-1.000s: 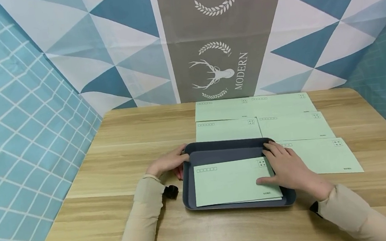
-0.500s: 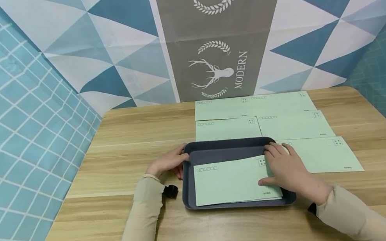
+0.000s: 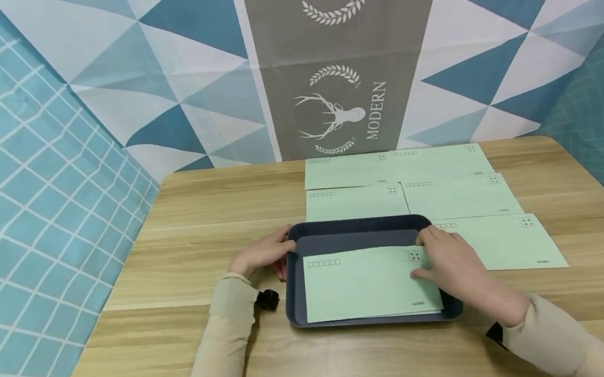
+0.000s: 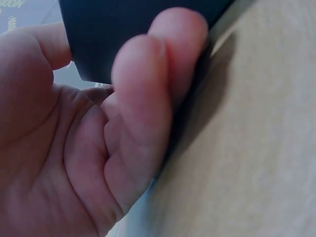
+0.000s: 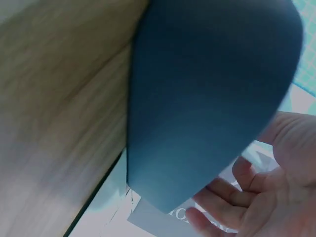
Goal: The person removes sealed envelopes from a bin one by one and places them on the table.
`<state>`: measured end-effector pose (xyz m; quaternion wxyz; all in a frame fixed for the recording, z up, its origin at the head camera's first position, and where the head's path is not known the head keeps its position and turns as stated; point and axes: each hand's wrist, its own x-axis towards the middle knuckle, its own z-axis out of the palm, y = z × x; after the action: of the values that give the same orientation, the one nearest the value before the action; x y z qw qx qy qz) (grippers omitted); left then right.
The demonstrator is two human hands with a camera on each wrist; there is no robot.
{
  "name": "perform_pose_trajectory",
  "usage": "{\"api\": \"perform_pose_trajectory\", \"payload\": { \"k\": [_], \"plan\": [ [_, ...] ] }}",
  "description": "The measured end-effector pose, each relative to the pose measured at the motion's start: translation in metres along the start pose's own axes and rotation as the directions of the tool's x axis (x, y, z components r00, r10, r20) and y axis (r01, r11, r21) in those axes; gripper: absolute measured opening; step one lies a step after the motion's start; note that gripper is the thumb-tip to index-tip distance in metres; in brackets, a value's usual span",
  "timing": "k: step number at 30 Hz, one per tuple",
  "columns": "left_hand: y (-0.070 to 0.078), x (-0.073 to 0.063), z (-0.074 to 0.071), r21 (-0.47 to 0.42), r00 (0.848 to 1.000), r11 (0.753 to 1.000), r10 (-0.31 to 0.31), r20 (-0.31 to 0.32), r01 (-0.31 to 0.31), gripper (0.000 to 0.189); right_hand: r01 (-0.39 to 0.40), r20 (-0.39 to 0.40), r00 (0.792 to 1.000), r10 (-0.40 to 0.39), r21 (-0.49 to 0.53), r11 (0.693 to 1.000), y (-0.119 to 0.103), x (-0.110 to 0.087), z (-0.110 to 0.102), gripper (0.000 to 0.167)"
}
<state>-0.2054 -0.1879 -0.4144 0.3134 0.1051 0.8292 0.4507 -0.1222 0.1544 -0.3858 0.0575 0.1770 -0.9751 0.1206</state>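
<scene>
A dark grey tray [image 3: 361, 224] sits on the table with pale green envelopes in it, the top envelope [image 3: 362, 286] lying over a slightly offset edge of another. My left hand [image 3: 262, 255] grips the tray's left rim, thumb over the top; in the left wrist view its fingers [image 4: 140, 84] curl against the tray's dark outer wall [image 4: 98, 39]. At the tray's right side, my right hand [image 3: 456, 264] pinches the top envelope near its upper right corner, thumb on its face. The right wrist view shows the tray wall [image 5: 212, 94] hiding the envelope from that side.
Several more envelopes [image 3: 463, 196] lie in rows behind and right of the tray, partly covered by it and by my right hand. The wooden table [image 3: 174, 239] meets a patterned cloth backdrop [image 3: 212, 69] at the back, with a blue checked cloth [image 3: 30, 180] at left.
My right fingers have drawn in at the top envelope's upper right corner, and the thumb has slid right. The envelope's top edge has shifted slightly. The left hand and tray stay put.
</scene>
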Motion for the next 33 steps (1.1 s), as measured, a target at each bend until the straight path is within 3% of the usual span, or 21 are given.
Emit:
{"api": "perform_pose_trajectory", "payload": {
  "k": [4, 11, 19, 22, 28, 33],
  "plan": [
    [0.0, 0.001, 0.0, 0.003, 1.0, 1.0, 0.005, 0.001, -0.005, 0.049, -0.084, 0.071, 0.995, 0.074, 0.15, 0.985, -0.002, -0.001, -0.007, 0.042],
    [0.001, 0.001, 0.0, 0.007, 1.0, 1.0, 0.007, 0.001, -0.007, 0.052, -0.148, 0.105, 0.988, 0.117, 0.375, 0.915, 0.003, -0.008, -0.011, 0.038],
    [0.002, 0.0, -0.001, -0.002, 1.0, 1.0, 0.025, 0.01, -0.025, 0.047, -0.2, 0.116, 0.98, 0.164, 0.636, 0.745, 0.008, -0.015, -0.015, 0.027],
    [0.002, 0.0, -0.001, -0.005, 1.0, 1.0, 0.027, 0.01, -0.027, 0.045, -0.2, 0.088, 0.978, 0.191, 0.679, 0.706, 0.008, -0.017, -0.017, 0.028],
    [0.001, 0.001, 0.0, -0.012, 1.0, 1.0, 0.026, 0.013, -0.026, 0.042, -0.145, -0.026, 0.971, 0.237, 0.724, 0.674, 0.015, -0.023, -0.024, 0.027],
    [0.0, 0.001, 0.001, -0.032, 1.0, 0.999, 0.018, 0.0, -0.018, 0.043, -0.147, -0.077, 0.951, 0.299, 0.739, 0.657, 0.026, -0.028, -0.027, 0.026]
  ]
}}
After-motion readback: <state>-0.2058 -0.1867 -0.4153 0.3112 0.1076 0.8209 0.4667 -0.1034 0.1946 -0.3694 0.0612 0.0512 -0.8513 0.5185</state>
